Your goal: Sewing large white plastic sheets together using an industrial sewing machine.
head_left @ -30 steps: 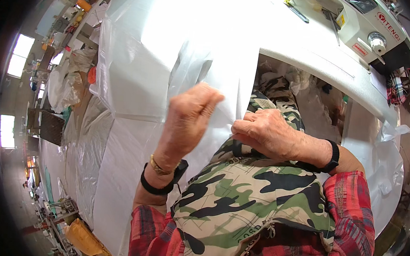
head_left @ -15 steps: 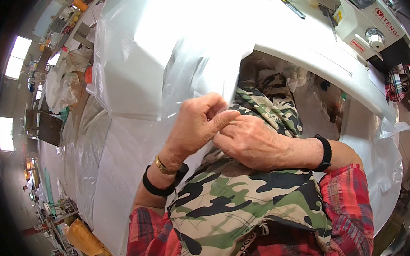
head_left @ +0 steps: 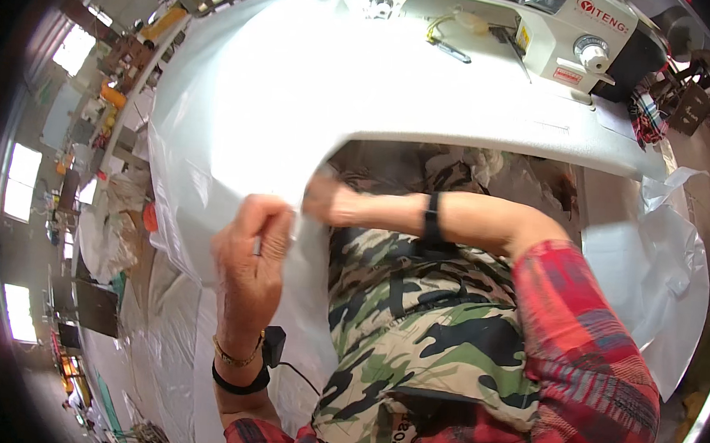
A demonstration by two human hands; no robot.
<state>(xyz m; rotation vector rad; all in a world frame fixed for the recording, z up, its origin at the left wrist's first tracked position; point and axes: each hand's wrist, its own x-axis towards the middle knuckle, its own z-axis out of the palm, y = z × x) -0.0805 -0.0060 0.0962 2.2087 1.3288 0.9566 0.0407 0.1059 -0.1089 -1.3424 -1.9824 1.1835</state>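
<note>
My left hand (head_left: 252,257) is closed in a pinch above the table's near left edge. A tiny greyish thing shows at its fingers, too small to name. Beside it, at the inner edge of the white table (head_left: 253,91), my right hand (head_left: 329,199) is smeared by motion, so its fingers cannot be read. Camouflage cloth (head_left: 446,335) in green, tan and black covers my front and lap, below my right forearm. Both wrists wear black bands, and a small black block with a cable sits at the left one.
A white sewing machine (head_left: 549,42) stands at the back right, with small metal thread snips (head_left: 451,50) lying before it. Clear plastic sheeting (head_left: 182,168) hangs over the table's left side. More white sheeting (head_left: 656,275) hangs at the right. Plaid cloth (head_left: 647,117) lies by the machine.
My hands, together before, are now apart: the left has moved left and down, the right leftward to the table edge. The view has shifted, showing more of the sewing machine.
</note>
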